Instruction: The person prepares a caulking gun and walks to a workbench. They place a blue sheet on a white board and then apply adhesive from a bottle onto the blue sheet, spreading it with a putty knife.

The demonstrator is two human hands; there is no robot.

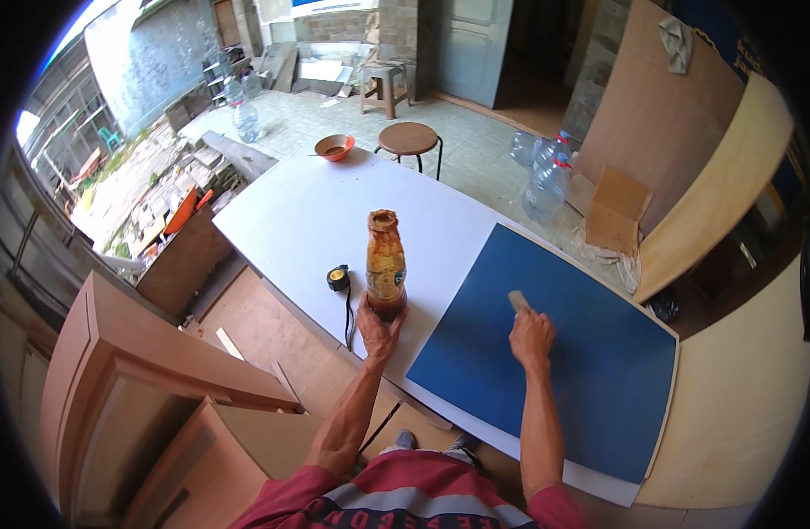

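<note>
My left hand point(378, 333) is wrapped round the base of a glass bottle point(386, 264), which stands upright on the white tabletop point(290, 207). Brown-orange residue smears its wall and open mouth, with dark brown stuff at the bottom. Over a blue sheet point(599, 361) on the table's right part, my right hand point(533, 339) is closed on a small pale, flat-ended tool point(517, 301). Its exact kind is unclear, since the fingers cover most of it. Left of the bottle lies a yellow and black tape measure point(338, 279) with a black strap.
An orange bowl point(334, 148) sits at the table's far end, near a round stool point(409, 138). Large water bottles point(548, 181) and a cardboard piece point(616, 210) stand beyond the right edge. Wooden cabinet parts point(158, 353) crowd the left; a curved pale board point(722, 185) leans at right.
</note>
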